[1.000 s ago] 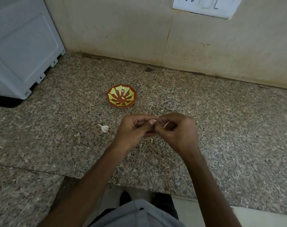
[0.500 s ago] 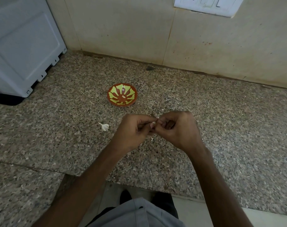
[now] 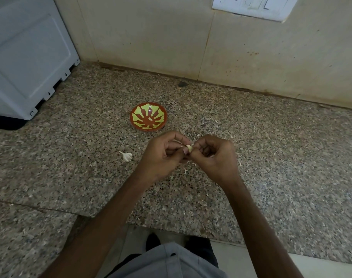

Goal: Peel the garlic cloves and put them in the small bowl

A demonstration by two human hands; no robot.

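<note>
Peeling looks to be the step in hand. A garlic clove (image 3: pixel 189 147) is held between both hands above the granite counter (image 3: pixel 70 157), roughly midway between its back edge at the wall and its front edge. The left hand (image 3: pixel 163 155) grips the clove with thumb and curled fingers. The right hand (image 3: pixel 215 155), fingers curled too, pinches at its end.

The small bowl (image 3: pixel 163 117) stands just beyond the hands, toward the back edge. A pale bit lies at its centre, too small to identify. A garlic stub (image 3: pixel 127 156) lies left of the hands, and skin scraps (image 3: pixel 186 171) lie below them.

To do this well, the left hand should probably hold the clove steady without crushing it. The right could then lift the papery skin from one end and strip it along the length, turning the clove until it is bare. Working close over the counter would keep a slipped clove from rolling off the front edge.

As for writing, the switch plate (image 3: pixel 251 7) on the wall shows only a mark like an "L". No brand can be read on it or on the white appliance (image 3: pixel 26 57) at the left edge.
</note>
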